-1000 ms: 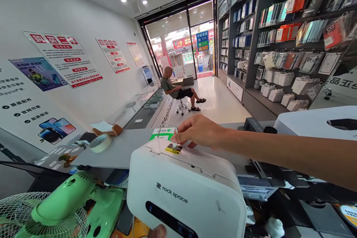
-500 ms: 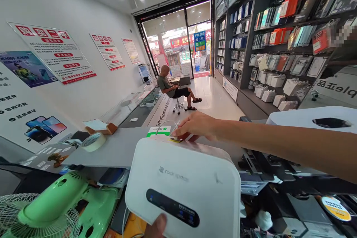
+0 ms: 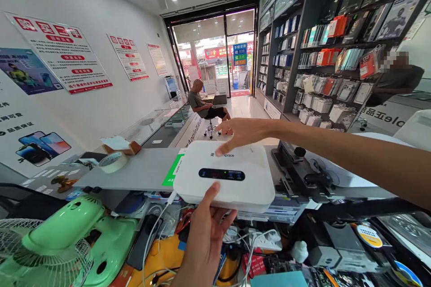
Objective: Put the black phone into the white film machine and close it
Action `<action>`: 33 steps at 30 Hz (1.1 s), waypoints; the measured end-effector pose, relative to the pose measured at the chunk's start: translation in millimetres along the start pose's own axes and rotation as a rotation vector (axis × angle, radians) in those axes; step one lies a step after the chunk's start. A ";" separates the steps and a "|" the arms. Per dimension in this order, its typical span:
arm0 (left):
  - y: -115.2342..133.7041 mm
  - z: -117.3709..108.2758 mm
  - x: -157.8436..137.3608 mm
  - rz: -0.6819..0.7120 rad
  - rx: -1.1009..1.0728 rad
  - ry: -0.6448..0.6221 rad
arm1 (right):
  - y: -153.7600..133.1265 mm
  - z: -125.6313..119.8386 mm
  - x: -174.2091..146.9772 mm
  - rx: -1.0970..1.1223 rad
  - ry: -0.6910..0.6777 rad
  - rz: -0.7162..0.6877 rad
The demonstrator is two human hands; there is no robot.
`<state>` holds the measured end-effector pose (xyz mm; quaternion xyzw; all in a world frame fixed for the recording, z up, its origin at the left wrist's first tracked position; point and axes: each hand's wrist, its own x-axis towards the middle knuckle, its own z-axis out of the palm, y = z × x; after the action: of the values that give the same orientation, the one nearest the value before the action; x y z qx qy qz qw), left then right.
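A white rock space machine (image 3: 232, 175) lies flat on the grey counter (image 3: 141, 172), its dark display strip facing up and its near edge jutting over the counter's front. The left hand (image 3: 205, 237) comes up from below and grips that near edge, thumb pressed on top just before the display, fingers hidden underneath. The right hand (image 3: 244, 132) reaches across from the right, released and flat, its fingertips resting on the machine's far top by the logo. A green sticker (image 3: 172, 171) on the counter shows just left of the machine. Further left sit a roll of tape (image 3: 112, 162) and, below the counter, a green fan (image 3: 67, 246). A white cable (image 3: 153, 228) hangs from the machine's left corner.
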<state>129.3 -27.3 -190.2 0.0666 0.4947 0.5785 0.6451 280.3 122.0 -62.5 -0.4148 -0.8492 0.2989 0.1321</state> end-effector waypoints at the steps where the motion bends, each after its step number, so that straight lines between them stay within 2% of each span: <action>1: -0.8 5.0 3.6 -0.010 0.005 0.006 | -1.9 1.2 -6.8 -0.076 -0.035 -0.048; 5: -7.3 22.7 11.7 -0.016 0.020 -0.006 | -2.3 23.8 -31.0 -0.358 -0.165 -0.086; 11: -4.6 39.4 15.2 -0.016 0.093 -0.067 | 11.1 52.1 -47.2 -0.579 -0.164 -0.101; 14: -0.3 30.6 18.8 -0.058 0.267 -0.114 | 18.7 53.8 -47.4 -0.620 -0.136 -0.115; 17: 5.1 8.2 19.8 -0.065 0.540 -0.190 | 23.4 52.4 -46.5 -0.632 -0.129 -0.118; 20: 18.1 -24.1 20.2 0.088 0.878 -0.222 | 24.3 50.1 -47.6 -0.623 -0.129 -0.115; 22: 33.5 -47.9 24.7 0.288 1.106 -0.115 | 23.8 48.2 -49.3 -0.606 -0.126 -0.117; 24: 52.2 -70.1 34.4 0.494 1.287 0.049 | 23.3 46.0 -51.2 -0.584 -0.121 -0.117; 26: 70.6 -86.9 47.5 0.612 1.460 0.139 | 23.6 43.4 -52.8 -0.566 -0.113 -0.106; 29: 91.7 -98.0 66.1 0.677 1.684 0.138 | 26.1 39.8 -54.6 -0.554 -0.087 -0.075; 33: 110.5 -90.4 82.0 0.728 1.865 0.140 | 31.6 40.0 -57.5 -0.552 -0.040 -0.059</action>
<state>-23.6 30.9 -208.8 0.6585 0.7369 0.1244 0.0886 316.9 76.1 -112.1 -0.4041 -0.9127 0.0604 0.0061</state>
